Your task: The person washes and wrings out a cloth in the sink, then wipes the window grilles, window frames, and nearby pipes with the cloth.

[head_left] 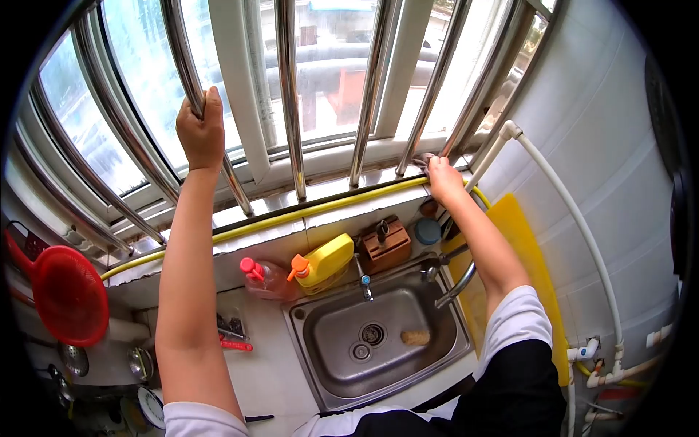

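My left hand (201, 135) is raised, its fingers wrapped around a shiny metal window bar (179, 45). Farther right, my right hand (446, 180) is low at the window ledge, closed on a crumpled greyish cloth (422, 162) near the foot of another bar (435, 87). Most of the cloth is hidden by the fingers. A yellow hose (328, 209) runs along the tiled ledge (287, 227) just below the bars.
Below is a steel sink (320, 346) with a tan scrubber (415, 337) and a tap (365, 282). Behind it stand a red-capped bottle (268, 282), a yellow bottle (328, 262) and a brown block (387, 247). A yellow board (513, 240) leans right; a red strainer (70, 295) hangs left.
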The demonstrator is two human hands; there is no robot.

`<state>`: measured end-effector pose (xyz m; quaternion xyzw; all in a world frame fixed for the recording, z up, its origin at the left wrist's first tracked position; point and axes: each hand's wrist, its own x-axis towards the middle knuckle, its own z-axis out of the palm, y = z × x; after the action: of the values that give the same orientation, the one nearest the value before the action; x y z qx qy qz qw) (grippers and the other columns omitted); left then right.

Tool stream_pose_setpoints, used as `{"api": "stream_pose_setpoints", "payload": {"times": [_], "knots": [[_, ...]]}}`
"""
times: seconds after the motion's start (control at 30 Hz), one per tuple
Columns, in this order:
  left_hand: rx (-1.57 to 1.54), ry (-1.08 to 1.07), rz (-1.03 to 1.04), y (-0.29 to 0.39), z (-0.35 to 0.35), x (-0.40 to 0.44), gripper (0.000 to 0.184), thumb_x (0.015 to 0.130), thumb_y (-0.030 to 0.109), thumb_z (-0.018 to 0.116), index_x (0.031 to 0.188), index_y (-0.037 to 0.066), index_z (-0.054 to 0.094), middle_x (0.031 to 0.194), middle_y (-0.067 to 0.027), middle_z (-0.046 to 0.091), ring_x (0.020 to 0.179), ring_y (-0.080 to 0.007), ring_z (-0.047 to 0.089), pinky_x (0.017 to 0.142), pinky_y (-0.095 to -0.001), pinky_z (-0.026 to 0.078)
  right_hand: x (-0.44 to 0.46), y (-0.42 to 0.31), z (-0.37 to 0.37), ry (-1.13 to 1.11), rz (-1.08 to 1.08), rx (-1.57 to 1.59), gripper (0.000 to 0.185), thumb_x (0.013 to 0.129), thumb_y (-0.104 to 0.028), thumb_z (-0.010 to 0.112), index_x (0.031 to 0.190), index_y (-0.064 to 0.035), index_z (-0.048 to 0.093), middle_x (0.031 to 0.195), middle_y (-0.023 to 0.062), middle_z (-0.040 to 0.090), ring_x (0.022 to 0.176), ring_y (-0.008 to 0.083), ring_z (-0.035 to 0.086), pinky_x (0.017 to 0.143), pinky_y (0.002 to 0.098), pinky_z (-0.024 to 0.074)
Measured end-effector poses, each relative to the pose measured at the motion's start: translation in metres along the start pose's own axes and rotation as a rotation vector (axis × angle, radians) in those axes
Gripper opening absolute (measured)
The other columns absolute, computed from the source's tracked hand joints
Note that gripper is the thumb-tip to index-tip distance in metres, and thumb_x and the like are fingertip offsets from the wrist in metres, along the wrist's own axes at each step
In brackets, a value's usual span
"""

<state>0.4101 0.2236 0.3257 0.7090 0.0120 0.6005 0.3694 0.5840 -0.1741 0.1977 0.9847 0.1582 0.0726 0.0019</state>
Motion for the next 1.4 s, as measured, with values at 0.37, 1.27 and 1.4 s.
{"api": "stream_pose_setpoints", "payload": {"times": [0.37, 1.27, 1.4], "knots": [[-0.017, -0.045, -0.049, 0.001, -0.001, -0.002, 0.036, 0.091, 0.030, 0.053, 0.061, 0.011, 0.046, 0.046, 0.0036, 0.039, 0.039, -0.0047, 0.038, 0.038, -0.0217, 0.032, -0.012, -0.005, -0.042, -0.255, -0.192, -0.059, 0.031, 0.070, -0.013, 0.066, 0.099, -0.0058, 0.056, 0.106, 0.0142, 0.056, 0.099, 0.0306, 0.057, 0.084, 0.0384, 0.0481], [-0.039, -0.049, -0.039, 0.002, -0.001, -0.005, 0.037, 0.091, 0.031, 0.054, 0.061, 0.011, 0.045, 0.046, 0.0031, 0.041, 0.039, -0.0045, 0.039, 0.038, -0.0208, 0.032, 0.008, 0.040, -0.014, -0.097, -0.050, -0.162, 0.029, 0.075, -0.008, 0.052, 0.104, -0.0042, 0.051, 0.098, 0.0196, 0.063, 0.094, 0.0350, 0.060, 0.079, 0.0439, 0.0484], [-0.014, -0.033, -0.011, -0.001, -0.001, -0.004, 0.037, 0.091, 0.032, 0.054, 0.062, 0.010, 0.047, 0.047, 0.0029, 0.042, 0.039, -0.0045, 0.040, 0.038, -0.0205, 0.033, -0.002, 0.032, -0.021, -0.094, -0.068, -0.160, 0.032, 0.074, -0.008, 0.054, 0.106, -0.0058, 0.053, 0.093, 0.0187, 0.064, 0.090, 0.0360, 0.061, 0.076, 0.0446, 0.0484]]}}
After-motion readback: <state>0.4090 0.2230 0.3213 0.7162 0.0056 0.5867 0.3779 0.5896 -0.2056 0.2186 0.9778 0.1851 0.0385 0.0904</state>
